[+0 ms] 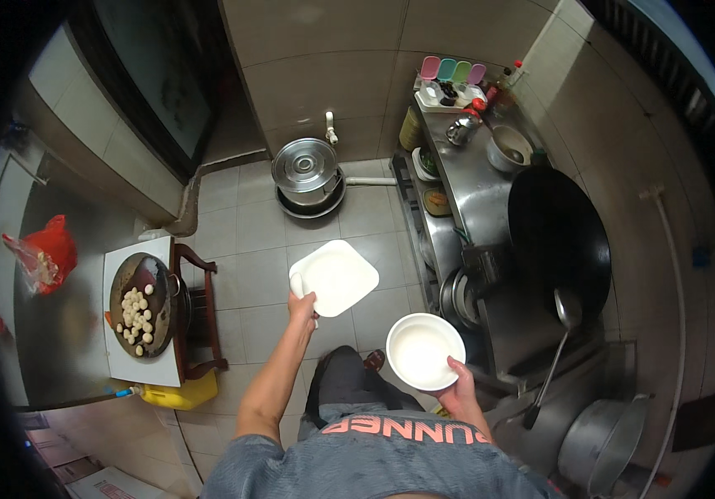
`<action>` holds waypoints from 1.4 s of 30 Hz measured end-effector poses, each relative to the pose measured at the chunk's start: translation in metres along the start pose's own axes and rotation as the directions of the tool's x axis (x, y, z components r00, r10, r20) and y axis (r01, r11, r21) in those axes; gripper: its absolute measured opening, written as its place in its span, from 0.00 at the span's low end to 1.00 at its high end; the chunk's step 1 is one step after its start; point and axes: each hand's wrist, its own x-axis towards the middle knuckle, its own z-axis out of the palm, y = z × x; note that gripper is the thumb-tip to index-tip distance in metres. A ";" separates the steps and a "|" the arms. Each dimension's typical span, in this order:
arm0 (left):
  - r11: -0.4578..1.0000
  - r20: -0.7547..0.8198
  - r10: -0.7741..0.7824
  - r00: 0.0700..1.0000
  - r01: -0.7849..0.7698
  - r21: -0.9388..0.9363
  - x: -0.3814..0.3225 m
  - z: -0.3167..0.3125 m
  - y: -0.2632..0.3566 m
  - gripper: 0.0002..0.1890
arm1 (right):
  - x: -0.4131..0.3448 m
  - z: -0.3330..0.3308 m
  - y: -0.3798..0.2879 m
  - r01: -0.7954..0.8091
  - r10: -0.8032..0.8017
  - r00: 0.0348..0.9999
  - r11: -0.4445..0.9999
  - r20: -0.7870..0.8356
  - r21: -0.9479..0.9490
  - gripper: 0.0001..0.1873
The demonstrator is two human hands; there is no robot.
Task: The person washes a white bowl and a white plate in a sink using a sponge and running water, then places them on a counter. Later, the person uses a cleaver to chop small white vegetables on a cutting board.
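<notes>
My left hand (303,310) grips a white square plate (342,274) with rounded corners by its near left edge. Along that edge, under my thumb, a short white piece that looks like a spoon (296,284) lies against the plate. My right hand (460,383) holds a round white bowl (426,352) by its rim, thumb on the inner edge and fingers beneath. The bowl's inside looks plain white. Both dishes are in the air above the tiled floor, apart from each other, with the bowl nearer my body.
A large black wok (560,237) with a metal ladle (566,312) is on the right. Beside it runs a steel counter (457,162) with seasoning boxes (451,93). A lidded pot (305,167) stands ahead. To the left, a wok with pale balls (137,315) rests on a chair (198,249).
</notes>
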 end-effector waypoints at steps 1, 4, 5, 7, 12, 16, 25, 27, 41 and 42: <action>1.000 0.005 -0.003 1.000 0.003 0.000 0.022 0.018 0.006 0.24 | 0.011 0.008 -0.008 -0.008 0.008 1.000 1.000 -0.005 0.013 0.34; 0.992 -0.008 0.004 1.000 -0.003 0.130 0.092 0.074 0.030 0.24 | 0.048 0.031 -0.033 0.001 0.002 0.998 0.999 -0.056 0.043 0.33; 0.992 0.005 0.036 0.999 -0.036 0.118 0.118 0.096 0.038 0.23 | 0.063 0.038 -0.041 0.006 -0.001 0.997 0.998 -0.081 0.064 0.33; 0.987 0.028 0.096 0.995 -0.099 0.129 0.172 0.142 0.050 0.23 | 0.098 0.049 -0.057 0.036 -0.024 0.995 0.992 -0.101 0.121 0.34; 0.838 0.171 0.332 0.928 -0.373 0.398 0.308 0.248 0.071 0.28 | 0.224 0.071 -0.076 0.024 0.003 0.996 0.957 -0.092 0.288 0.34; 0.902 0.276 0.210 0.938 -0.294 0.314 0.370 0.291 0.079 0.27 | 0.339 0.076 -0.063 0.001 0.163 0.933 0.890 -0.321 0.456 0.31; 0.913 0.301 -0.270 0.915 0.144 0.382 0.407 0.323 0.095 0.32 | 0.585 0.026 -0.119 0.609 0.205 0.659 0.420 -0.723 0.673 0.21; 0.906 0.292 -0.324 0.900 0.206 0.369 0.413 0.332 0.089 0.32 | 0.616 0.010 -0.124 0.656 0.153 0.641 0.400 -0.753 0.640 0.23; 0.942 0.416 0.055 0.908 -0.186 0.281 0.454 0.413 0.080 0.20 | 0.752 0.175 -0.288 0.203 -0.175 0.795 0.979 -0.581 -0.018 0.18; 0.925 0.435 0.101 0.895 -0.245 0.289 0.456 0.417 0.086 0.20 | 0.772 0.180 -0.303 0.185 -0.134 0.793 0.982 -0.594 0.025 0.18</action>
